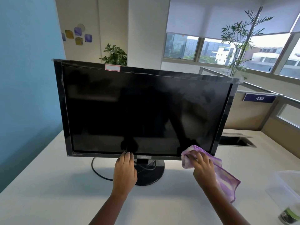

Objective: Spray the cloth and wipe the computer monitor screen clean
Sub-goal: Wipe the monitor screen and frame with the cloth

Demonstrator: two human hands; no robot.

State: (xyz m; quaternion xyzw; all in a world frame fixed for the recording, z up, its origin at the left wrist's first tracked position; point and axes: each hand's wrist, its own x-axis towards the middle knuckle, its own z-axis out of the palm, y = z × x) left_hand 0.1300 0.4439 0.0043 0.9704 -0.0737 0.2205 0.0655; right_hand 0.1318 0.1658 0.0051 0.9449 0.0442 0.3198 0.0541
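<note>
- I see the monitor (142,111) upright on the white desk (48,184), its screen dark.
- Left hand (125,169): fingers straight, tips resting on the bottom bezel, holding nothing.
- Right hand (202,166) grips the purple cloth (227,181), bunched against the screen's lower right corner.
- Clear tub (285,185) at far right.

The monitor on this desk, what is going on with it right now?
A person is wiping the monitor with a purple cloth. The right grip holds the bunched cloth against the lower right corner of the dark display, and the rest of the cloth trails below the wrist toward the desk. The left grip rests its fingertips on the monitor's bottom edge near the middle, apparently steadying it.
</note>
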